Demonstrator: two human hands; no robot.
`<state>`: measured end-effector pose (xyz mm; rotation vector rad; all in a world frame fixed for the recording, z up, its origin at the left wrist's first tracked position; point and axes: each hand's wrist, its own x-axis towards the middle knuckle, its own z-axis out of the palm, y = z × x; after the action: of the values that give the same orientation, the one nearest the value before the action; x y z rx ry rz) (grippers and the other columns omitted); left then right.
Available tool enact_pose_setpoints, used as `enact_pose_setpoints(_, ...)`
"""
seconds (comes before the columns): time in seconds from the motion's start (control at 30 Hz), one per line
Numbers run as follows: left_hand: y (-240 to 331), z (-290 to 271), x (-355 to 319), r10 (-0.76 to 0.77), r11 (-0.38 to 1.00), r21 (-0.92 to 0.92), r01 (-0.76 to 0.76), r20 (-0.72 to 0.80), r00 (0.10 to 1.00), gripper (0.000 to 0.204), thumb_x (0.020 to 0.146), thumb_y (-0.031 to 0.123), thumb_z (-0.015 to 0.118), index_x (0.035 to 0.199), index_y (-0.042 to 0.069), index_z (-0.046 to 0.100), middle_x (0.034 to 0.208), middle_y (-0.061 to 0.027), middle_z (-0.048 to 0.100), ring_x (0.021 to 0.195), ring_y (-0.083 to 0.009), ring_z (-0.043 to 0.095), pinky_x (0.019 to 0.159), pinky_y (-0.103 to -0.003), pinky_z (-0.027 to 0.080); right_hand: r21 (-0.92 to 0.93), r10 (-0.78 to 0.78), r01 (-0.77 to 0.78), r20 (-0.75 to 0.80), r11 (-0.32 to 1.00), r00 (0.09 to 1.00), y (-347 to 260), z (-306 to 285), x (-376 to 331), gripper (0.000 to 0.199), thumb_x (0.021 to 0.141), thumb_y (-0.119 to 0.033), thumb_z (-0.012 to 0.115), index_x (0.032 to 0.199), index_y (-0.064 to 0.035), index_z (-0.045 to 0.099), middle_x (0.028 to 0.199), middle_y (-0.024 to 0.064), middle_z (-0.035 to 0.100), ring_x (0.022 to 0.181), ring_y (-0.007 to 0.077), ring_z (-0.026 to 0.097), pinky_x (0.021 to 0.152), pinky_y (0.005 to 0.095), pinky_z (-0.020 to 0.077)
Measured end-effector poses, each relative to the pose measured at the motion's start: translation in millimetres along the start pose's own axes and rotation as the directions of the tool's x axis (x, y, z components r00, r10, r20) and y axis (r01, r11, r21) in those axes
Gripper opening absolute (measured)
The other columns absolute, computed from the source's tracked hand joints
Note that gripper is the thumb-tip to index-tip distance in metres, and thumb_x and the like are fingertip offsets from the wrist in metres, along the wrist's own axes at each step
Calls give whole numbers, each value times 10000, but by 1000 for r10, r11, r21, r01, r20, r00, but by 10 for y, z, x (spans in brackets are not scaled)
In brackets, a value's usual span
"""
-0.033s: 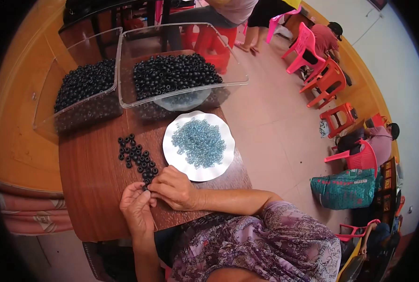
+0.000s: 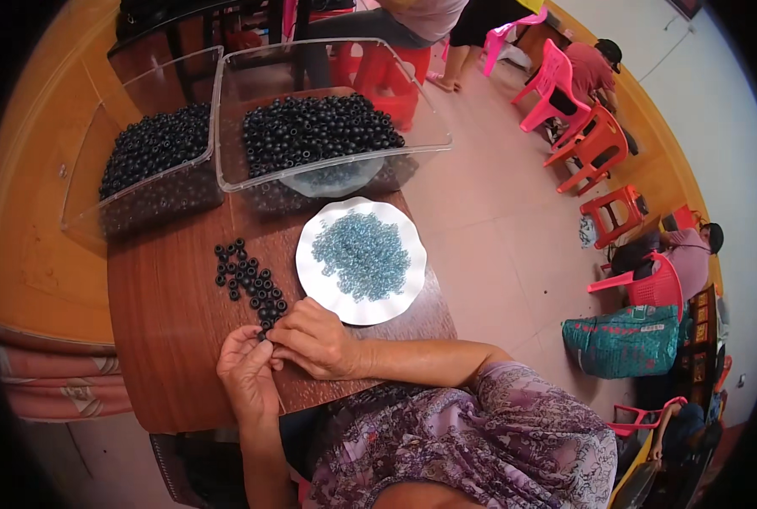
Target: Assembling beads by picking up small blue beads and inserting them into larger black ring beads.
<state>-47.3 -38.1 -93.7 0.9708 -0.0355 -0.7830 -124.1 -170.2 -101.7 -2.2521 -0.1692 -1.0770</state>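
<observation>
Dark wooden tabletop (image 2: 166, 339) carries small black rubber rings (image 2: 251, 280) strewn within reach, beside a white scalloped plate (image 2: 400, 297), as my left hand (image 2: 247, 382) and right hand (image 2: 315, 343) meet fingertip-to-fingertip, pinching one ring at the cluster's near end.

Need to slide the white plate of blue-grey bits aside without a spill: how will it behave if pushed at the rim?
The white plate looks thin and shallow with a fluted rim, so it probably slides easily on the smooth wooden table. Its heap of small blue-grey pieces is loose; a jerk could scatter them. It sits near the table's edge, so it may tip.
</observation>
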Motion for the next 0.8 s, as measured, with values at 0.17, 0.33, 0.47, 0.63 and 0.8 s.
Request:
enact_pose_setpoints(0.17, -59, -113, -28, -2, 998, 62, 1, 23, 1000, 185, 832, 54, 610, 998, 12, 539, 828, -57, 599, 680, -121, 543, 585, -236, 396, 37, -27, 27, -10, 999, 1000, 9, 30, -9, 254, 654, -49, 705, 873, 40, 613, 781, 105, 569, 681, 253, 547, 587, 347, 419)
enact_pose_setpoints(0.33, -80, -38, -57, -16, 1000, -7, 16, -108, 994, 124, 851, 37, 595, 960, -16, 569, 803, -81, 614, 654, -146, 595, 549, -231, 422, 21, -46, 46, -40, 999, 998, 25, 46, -20, 230, 631, -21, 676, 842, 46, 613, 754, 129, 599, 616, 260, 549, 544, 339, 415)
enact_pose_setpoints(0.47, -92, -77, -56, -3, 1000, -24, 2, -73, 997, 101, 845, -6, 589, 942, -16, 563, 814, -94, 618, 652, -156, 596, 576, -229, 432, 45, -30, 29, 34, 999, 999, 47, 24, 12, 210, 642, -5, 659, 848, 22, 634, 781, 124, 615, 651, 263, 561, 565, 331, 438)
enact_pose_setpoints(0.63, -66, -90, -69, -59, 998, -17, 59, 28, 998, 247, 860, -6, 555, 1100, -68, 544, 916, -114, 627, 751, -165, 596, 665, -254, 464, 152, 153, -171, 123, 974, 981, 41, -28, 20, 187, 675, 36, 687, 857, 8, 653, 828, 118, 639, 725, 239, 593, 622, 306, 463)
enact_pose_setpoints(0.8, -101, -133, -109, -47, 998, -42, 48, 34, 998, 202, 879, 1, 541, 1072, -57, 562, 908, -100, 621, 743, -163, 587, 666, -271, 465, 253, 255, -272, 97, 929, 962, -11, -59, 51, 155, 707, 58, 683, 855, 21, 658, 829, 121, 643, 750, 214, 590, 641, 297, 468)
